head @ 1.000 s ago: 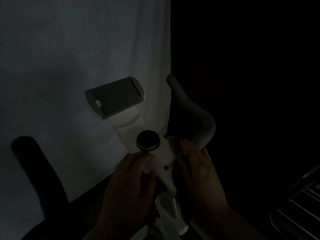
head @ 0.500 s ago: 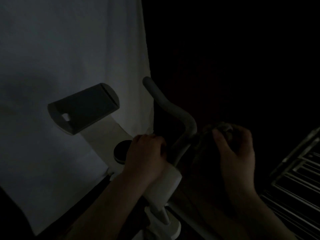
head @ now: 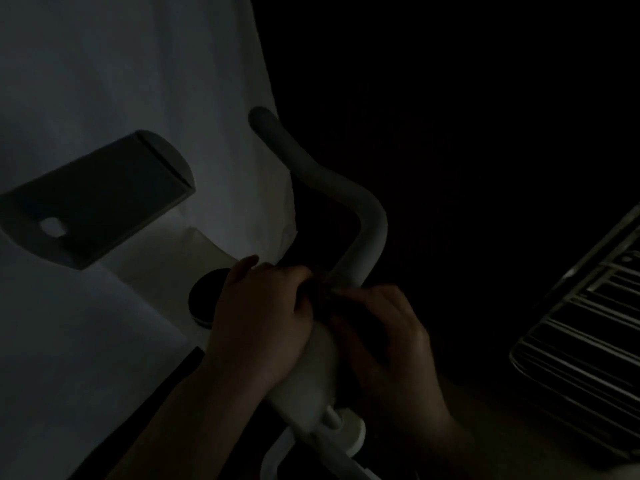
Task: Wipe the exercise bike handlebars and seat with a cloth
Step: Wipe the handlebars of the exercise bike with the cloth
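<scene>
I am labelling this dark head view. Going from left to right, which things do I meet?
Tablet holder → round knob → left hand → right hand → metal rack.

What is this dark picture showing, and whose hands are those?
The picture comes from a camera worn on a person's head, so you look down just as they do. The room is very dark. The pale curved tube is the handlebar of an exercise bike, and the dark flat panel on the left is mounted on the bike's front. The person's left hand rests on the bike's pale column, partly hiding a round black knob. The right hand is close beside it, at the bottom of the handlebar. Between the hands is a dark crumpled lump, probably the cloth, but it is too dim to say which hand holds it. A metal rack stands on the right.
</scene>
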Motion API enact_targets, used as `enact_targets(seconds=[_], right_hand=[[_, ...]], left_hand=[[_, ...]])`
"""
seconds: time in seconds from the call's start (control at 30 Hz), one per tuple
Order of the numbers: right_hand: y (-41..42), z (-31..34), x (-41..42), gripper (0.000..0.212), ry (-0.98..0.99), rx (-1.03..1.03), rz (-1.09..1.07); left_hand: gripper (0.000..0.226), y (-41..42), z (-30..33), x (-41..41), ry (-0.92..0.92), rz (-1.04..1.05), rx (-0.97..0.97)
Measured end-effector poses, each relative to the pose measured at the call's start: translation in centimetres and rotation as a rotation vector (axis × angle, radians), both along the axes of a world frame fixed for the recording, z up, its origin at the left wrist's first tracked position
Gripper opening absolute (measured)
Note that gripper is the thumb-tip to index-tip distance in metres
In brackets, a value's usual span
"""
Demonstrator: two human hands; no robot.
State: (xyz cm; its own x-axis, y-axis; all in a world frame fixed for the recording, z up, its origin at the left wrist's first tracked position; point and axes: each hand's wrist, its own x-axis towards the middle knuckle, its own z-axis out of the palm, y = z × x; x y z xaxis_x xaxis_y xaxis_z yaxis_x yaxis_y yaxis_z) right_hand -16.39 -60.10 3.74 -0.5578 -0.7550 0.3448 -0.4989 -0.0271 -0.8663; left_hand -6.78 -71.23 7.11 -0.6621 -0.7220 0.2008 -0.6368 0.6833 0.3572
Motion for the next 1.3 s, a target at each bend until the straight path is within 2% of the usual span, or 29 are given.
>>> enact_targets(seconds=[0.1,0.2,0.27,0.4,0.53,0.67,0.73,0.8,0.87,0.97,1.03,1.1,1.17,1.2,1.3], right_hand=[[-1.9,0.0,0.3,0.022,0.080,-0.013,-0.120],[-1.2,0.1,1.1,0.021,0.049,0.035,-0.090],[-1.1,0.6,-0.1,0.020,0.077,0.097,-0.036],[-2.3,1.1,-1.7,0.021,0.122,0.090,-0.194],[-2.1,1.0,-0.5,0.020,0.148,0.127,-0.036],[-2.2,1.2,-0.9,0.028,0.169,0.150,-0.103],[-1.5,0.9,0.2,0.029,0.136,0.151,-0.064],[-1.4,0.6,-0.5,0.028,0.152,0.133,-0.028],[-1.9,0.4,-2.1,0.027,0.215,0.086,-0.092],[-1.6,0.2,-1.5,0.027,0.161,0.064,-0.104],[-1.1,0.1,-1.0,0.027,0.135,0.074,-0.005],[-1.5,-0.3,-2.1,0.027,0.114,0.033,-0.033],[-1.8,-1.0,-1.9,0.027,0.005,-0.015,-0.129],[-1.7,-1.4,-1.2,0.027,-0.116,-0.034,-0.134],[-1.1,-1.8,0.0,0.024,-0.626,-0.156,-0.029]], left_hand=[[0.051,0.0,-0.1,0.2,-0.043,-0.010,-0.025],[0.035,0.6,0.0,0.5,-0.054,-0.013,0.007],[0.032,0.5,0.1,0.5,-0.028,-0.020,0.016],[0.023,0.5,0.2,0.3,0.048,0.009,0.061],[0.018,0.4,0.0,0.2,0.036,0.027,0.078],[0.019,0.8,0.6,-0.3,-0.093,0.035,0.015],[0.015,1.2,1.0,-0.4,-0.154,0.028,-0.034],[0.016,1.2,1.1,-0.3,-0.170,0.024,-0.036],[0.018,1.1,1.1,-0.3,-0.185,0.018,-0.050],[0.018,1.2,0.9,-0.5,-0.164,0.016,-0.049],[0.028,1.1,0.7,-0.6,-0.118,0.023,-0.011],[0.038,0.9,0.4,-0.6,-0.090,0.020,-0.007],[0.034,1.0,0.1,-0.6,-0.079,0.020,-0.007],[0.029,1.1,0.1,-0.6,-0.065,0.022,-0.011],[0.021,1.3,0.1,-0.5,-0.049,0.019,-0.004]])
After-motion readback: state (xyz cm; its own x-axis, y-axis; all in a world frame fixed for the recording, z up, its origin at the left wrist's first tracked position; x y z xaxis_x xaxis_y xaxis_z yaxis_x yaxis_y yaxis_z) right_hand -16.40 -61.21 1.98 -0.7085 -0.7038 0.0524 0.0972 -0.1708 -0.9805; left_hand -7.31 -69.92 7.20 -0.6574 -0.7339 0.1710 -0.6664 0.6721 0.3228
